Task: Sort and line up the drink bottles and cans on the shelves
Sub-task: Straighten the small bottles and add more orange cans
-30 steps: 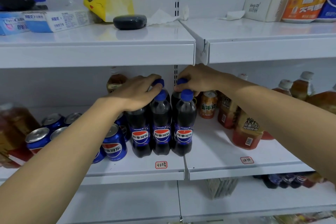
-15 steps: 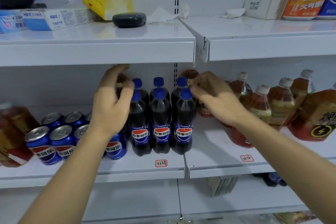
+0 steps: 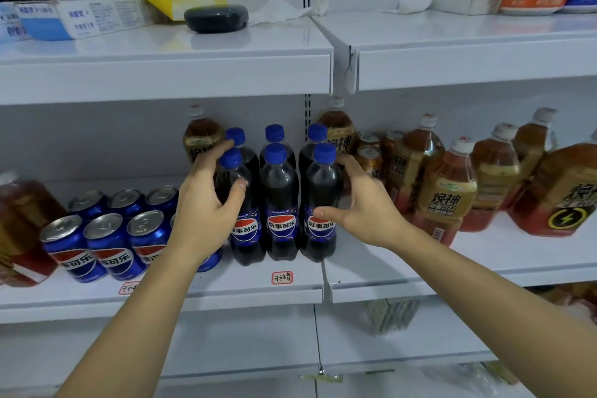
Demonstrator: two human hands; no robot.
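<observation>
Around cola bottles (image 3: 279, 203) — both hands.

Six upright blue-capped cola bottles (image 3: 278, 203) stand two-deep beside blue cans (image 3: 109, 242) and amber tea bottles (image 3: 449, 191).

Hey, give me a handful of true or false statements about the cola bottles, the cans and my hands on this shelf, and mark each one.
1. The cola bottles have blue caps. True.
2. The left hand wraps the leftmost front cola bottle. True.
3. The blue cans stand to the right of the cola bottles. False: they stand to the left.
4. The right hand is closed around a tea bottle. False: it is open beside the rightmost front cola bottle.
5. The tea bottles have white caps. True.
</observation>
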